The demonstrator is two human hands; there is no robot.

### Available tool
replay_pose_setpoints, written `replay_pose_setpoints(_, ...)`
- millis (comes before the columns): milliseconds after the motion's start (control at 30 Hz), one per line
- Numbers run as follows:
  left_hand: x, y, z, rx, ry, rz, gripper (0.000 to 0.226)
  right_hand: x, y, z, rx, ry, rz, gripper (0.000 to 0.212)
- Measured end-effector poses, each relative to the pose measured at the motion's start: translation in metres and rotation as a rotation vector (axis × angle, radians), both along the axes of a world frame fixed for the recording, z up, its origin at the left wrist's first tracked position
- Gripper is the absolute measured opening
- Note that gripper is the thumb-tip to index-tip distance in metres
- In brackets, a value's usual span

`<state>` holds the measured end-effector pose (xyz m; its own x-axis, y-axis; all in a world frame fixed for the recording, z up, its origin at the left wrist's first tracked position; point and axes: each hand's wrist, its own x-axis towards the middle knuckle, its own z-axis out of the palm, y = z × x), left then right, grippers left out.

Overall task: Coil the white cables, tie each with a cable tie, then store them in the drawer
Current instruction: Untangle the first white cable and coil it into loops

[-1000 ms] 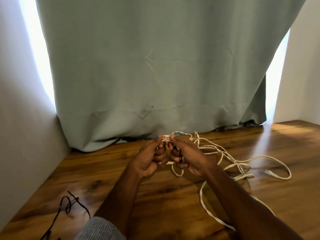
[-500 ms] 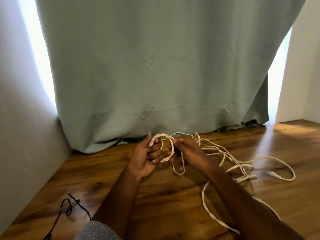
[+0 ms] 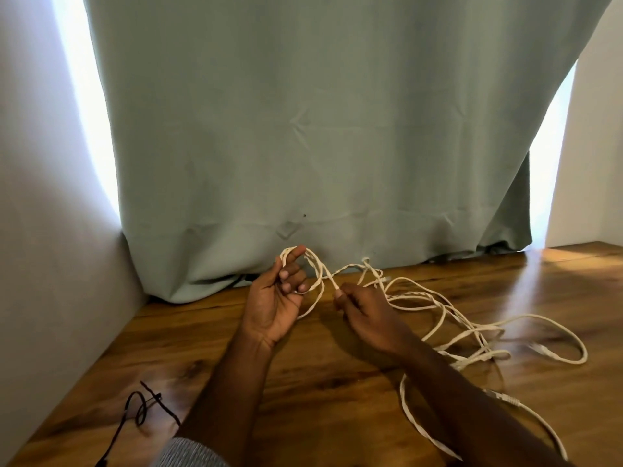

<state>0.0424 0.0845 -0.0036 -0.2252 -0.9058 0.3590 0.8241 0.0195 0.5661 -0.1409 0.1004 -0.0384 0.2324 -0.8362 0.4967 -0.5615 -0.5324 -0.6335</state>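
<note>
Two hands work above the wooden table [image 3: 303, 382], both near the hem of the green curtain [image 3: 320, 129] that hangs along the table's far edge. Just in front of the curtain's hem, the left hand [image 3: 274, 305] is raised palm-up with its fingers curled, and a small loop of the white cable [image 3: 438, 308] is wound round them, the thumb standing up through the top of the loop. Beside it, a little further from the curtain, the right hand [image 3: 365, 315] pinches the same cable between thumb and fingertips, with a short taut stretch running up from that pinch to the loop on the left hand. Past the right hand, the rest of the cable lies loose and tangled on the table, spreading away from the curtain's right corner in wide bends, one long strand curving back under the right forearm toward the table's near edge. Far from the curtain, at the table's near left corner, lies a thin black cord [image 3: 141, 412] with a small loop in it. A grey sleeve cuff [image 3: 188, 455] shows on the left arm at the bottom of the view.
</note>
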Motion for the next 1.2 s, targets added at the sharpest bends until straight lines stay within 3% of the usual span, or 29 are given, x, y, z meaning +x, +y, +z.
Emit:
replay_pose_setpoints(133, -0.010, -0.003, 0.000, 0.003, 0.028, 0.062, 0.037, 0.013, 0.005, 0.002, -0.020, 0.242, -0.011, 0.028)
replay_pose_setpoints(367, -0.028, -0.004, 0.000, 0.092, -0.085, 0.370, 0.020, 0.011, 0.005, 0.004, 0.040, 0.302, 0.125, 0.023)
replay_pose_setpoints(467, -0.037, -0.003, -0.004, -0.015, -0.435, 0.605, 0.021, 0.008, 0.006, 0.007, -0.050, 0.390, 0.128, 0.024)
replay_pose_setpoints(633, -0.041, 0.002, -0.027, -0.486, -1.073, 0.784, 0.019, 0.003, 0.004, 0.006, -0.100, 0.383, 0.154, 0.014)
replay_pose_setpoints(733, -0.033, 0.003, -0.031, -0.624, -1.253, 0.831, 0.014, -0.004, 0.001, 0.010, -0.080, 0.364, 0.149, 0.010)
replay_pose_setpoints(833, -0.021, -0.006, -0.036, -0.578, -1.395, 0.730, 0.027, -0.012, -0.001, 0.018, -0.140, 0.285, 0.168, 0.011)
replay_pose_setpoints(900, -0.020, -0.011, -0.036, -0.450, -1.381, 0.615, 0.027, -0.017, -0.002, 0.024, -0.237, 0.218, 0.179, 0.011)
replay_pose_setpoints(967, -0.022, -0.005, -0.027, -0.365, -1.219, 0.474, 0.025, -0.022, -0.002, 0.027, -0.278, 0.170, 0.150, 0.005)
replay_pose_setpoints(1067, -0.024, 0.006, -0.015, -0.310, -1.091, 0.285, 0.038, -0.029, -0.002, 0.030, -0.306, 0.117, 0.092, 0.018)
replay_pose_setpoints(1200, -0.014, 0.000, -0.023, -0.256, -1.047, 0.134, 0.031, -0.032, -0.005, 0.031, -0.225, 0.196, -0.034, 0.026)
